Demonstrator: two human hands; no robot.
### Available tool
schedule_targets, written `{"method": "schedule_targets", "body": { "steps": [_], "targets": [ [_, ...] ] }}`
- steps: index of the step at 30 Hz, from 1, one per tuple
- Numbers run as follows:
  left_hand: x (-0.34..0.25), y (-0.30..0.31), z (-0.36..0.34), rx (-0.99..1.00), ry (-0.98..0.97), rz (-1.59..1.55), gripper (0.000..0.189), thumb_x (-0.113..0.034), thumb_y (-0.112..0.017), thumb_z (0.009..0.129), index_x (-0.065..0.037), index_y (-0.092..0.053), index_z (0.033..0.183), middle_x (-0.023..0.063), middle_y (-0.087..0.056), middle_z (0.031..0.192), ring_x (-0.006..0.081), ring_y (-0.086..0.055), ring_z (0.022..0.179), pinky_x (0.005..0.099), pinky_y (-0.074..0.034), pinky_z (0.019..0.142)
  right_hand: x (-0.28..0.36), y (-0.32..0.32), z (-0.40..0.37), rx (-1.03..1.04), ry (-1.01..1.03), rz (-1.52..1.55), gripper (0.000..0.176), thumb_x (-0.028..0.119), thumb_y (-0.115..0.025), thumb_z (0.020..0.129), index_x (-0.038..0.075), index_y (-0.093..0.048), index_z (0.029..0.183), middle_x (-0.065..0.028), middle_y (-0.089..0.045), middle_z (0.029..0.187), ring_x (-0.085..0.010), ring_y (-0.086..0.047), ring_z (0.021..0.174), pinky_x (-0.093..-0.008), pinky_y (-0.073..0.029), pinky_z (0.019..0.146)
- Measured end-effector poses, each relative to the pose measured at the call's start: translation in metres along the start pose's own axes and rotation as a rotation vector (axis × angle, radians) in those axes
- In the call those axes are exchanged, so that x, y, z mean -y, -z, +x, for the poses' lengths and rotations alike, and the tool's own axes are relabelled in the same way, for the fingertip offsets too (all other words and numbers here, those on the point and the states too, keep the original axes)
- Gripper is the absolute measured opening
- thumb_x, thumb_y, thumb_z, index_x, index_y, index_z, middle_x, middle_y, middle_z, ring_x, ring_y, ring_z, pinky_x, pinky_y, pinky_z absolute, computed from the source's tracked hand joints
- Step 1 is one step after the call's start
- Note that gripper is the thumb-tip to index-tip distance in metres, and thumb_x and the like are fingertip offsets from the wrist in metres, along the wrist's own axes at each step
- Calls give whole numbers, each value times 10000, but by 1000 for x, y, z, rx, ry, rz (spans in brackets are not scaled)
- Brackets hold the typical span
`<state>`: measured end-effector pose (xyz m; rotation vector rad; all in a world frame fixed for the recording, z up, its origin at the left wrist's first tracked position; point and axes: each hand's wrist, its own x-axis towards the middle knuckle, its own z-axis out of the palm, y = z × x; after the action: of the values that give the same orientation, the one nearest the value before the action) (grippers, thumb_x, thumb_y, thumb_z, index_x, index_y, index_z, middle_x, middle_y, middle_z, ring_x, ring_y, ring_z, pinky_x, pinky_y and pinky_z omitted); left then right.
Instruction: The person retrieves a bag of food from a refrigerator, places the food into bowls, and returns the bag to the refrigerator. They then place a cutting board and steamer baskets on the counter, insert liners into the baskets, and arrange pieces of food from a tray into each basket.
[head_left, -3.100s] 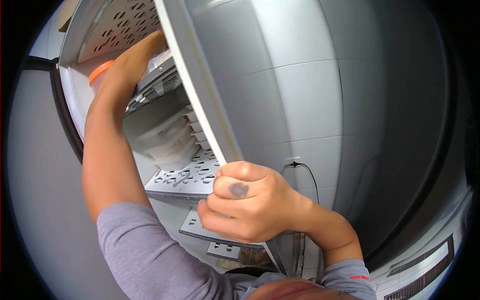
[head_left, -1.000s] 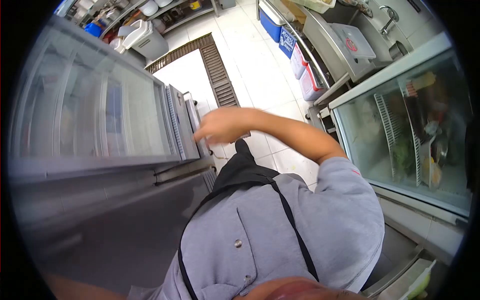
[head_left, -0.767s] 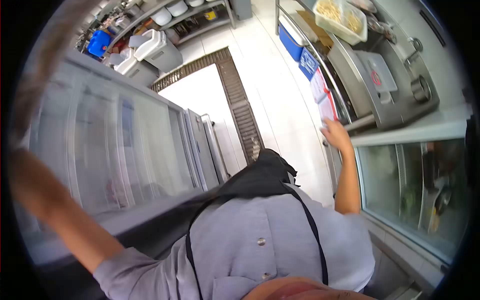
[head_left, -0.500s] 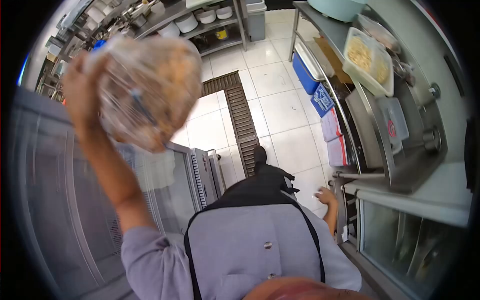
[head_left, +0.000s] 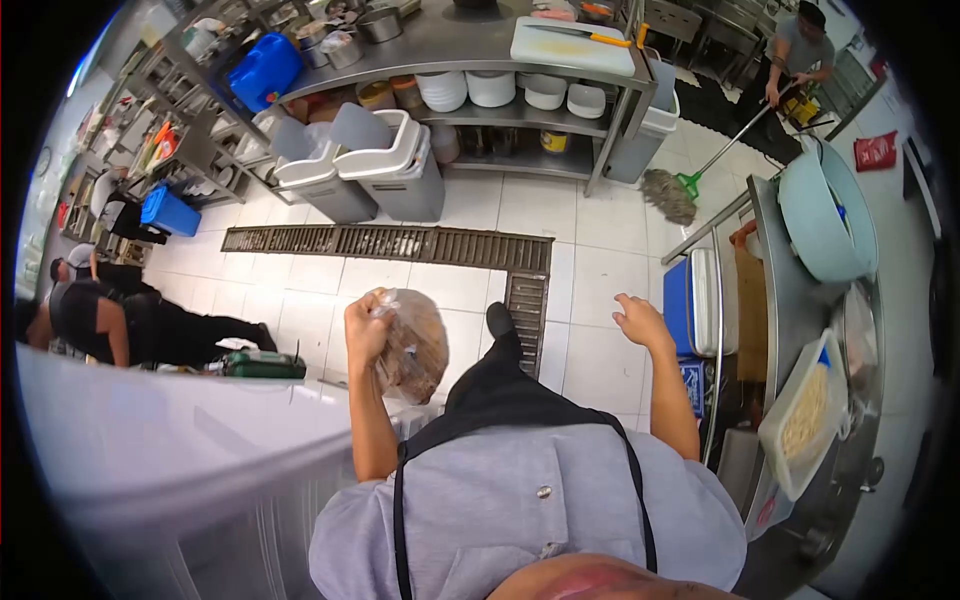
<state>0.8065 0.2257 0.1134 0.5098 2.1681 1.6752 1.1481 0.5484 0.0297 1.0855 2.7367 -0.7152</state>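
Head view, contents as follows.

Item: left hand [head_left: 368, 325], fingers closed around the gathered neck of a clear plastic bag [head_left: 415, 350]. The bag hangs below and beside the fist, over the tiled floor, just in front of the body; its contents are brown (what they are, the plastic does not let one tell). Gripping the neck presumably keeps it closed and lets the weight hang beneath.

Item: right hand [head_left: 642, 322], partly open, fingers loosely spread, holding nothing; it is raised near the blue cooler [head_left: 678, 305], likely for balance in walking.

Item: steel table at the right, with a pale blue basin [head_left: 828, 215] and a tub of pale strips [head_left: 803, 415].

Item: white cutting board [head_left: 565, 58] on the far counter, a knife [head_left: 600, 39] lying on it, probably flat for safety.

Item: co-worker [head_left: 798, 55], both hands on a mop [head_left: 670, 196], apparently for steady control.
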Motion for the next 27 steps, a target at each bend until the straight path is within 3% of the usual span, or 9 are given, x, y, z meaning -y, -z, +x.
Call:
{"method": "schedule_targets", "body": {
  "steps": [5,9,13,17,19,21,23,25,27],
  "targets": [
    [21,-21,150,61,25,239,82,17,-591,695,23,-631,766,62,-606,675,112,-529,632,307,-452,589,-5,-22,107,200,-32,2,400,262,-610,862,53,-550,1198,-258,-628,1056,-426,-593,1001,-481,-476,877],
    [-31,-59,260,92,-113,305,187,23,-594,709,24,-661,884,62,-634,696,121,-563,670,300,-468,639,25,-6,178,354,2,232,434,252,-623,857,33,-548,1223,-235,-661,987,-401,-623,946,-446,-489,833],
    [-98,-106,375,142,-183,318,231,3,-635,727,21,-677,954,53,-655,736,112,-579,709,274,-469,684,15,3,261,248,24,198,422,234,-632,851,36,-553,1215,-207,-669,864,-371,-645,844,-437,-498,767],
    [-152,-159,486,146,-342,322,112,-22,-684,726,34,-611,791,42,-545,624,106,-468,611,293,-404,582,35,73,366,235,93,304,391,220,-624,859,21,-563,1190,-199,-659,837,-360,-640,818,-416,-497,739],
    [-175,-185,541,129,-414,374,144,-30,-698,724,36,-570,728,44,-500,590,110,-433,586,303,-377,553,51,118,433,231,129,338,380,217,-620,863,16,-567,1181,-196,-656,834,-354,-639,809,-407,-496,732],
    [-198,-209,582,171,-473,249,335,-35,-732,718,-30,-407,638,-30,-416,624,85,-351,613,253,-312,555,71,159,490,66,260,277,365,201,-612,859,21,-567,1173,-209,-652,892,-376,-622,818,-432,-483,740],
    [-200,-222,625,189,-553,239,335,-45,-742,721,-24,-416,645,-18,-438,648,93,-365,632,249,-319,575,103,209,535,-157,405,297,321,188,-586,878,22,-581,1152,-196,-654,887,-362,-624,778,-424,-486,713],
    [-195,-230,663,198,-626,225,336,-54,-751,723,-18,-425,652,-6,-461,672,102,-380,651,245,-326,595,142,261,574,-110,391,400,305,183,-576,884,20,-586,1141,-194,-654,883,-365,-621,766,-420,-487,709],
    [-176,-234,698,249,-678,320,112,10,-672,738,-16,-564,730,91,-540,737,235,-441,707,311,-382,656,173,290,617,-52,378,503,290,178,-566,890,18,-592,1130,-192,-653,880,-367,-619,754,-417,-489,704]
  ]
}}
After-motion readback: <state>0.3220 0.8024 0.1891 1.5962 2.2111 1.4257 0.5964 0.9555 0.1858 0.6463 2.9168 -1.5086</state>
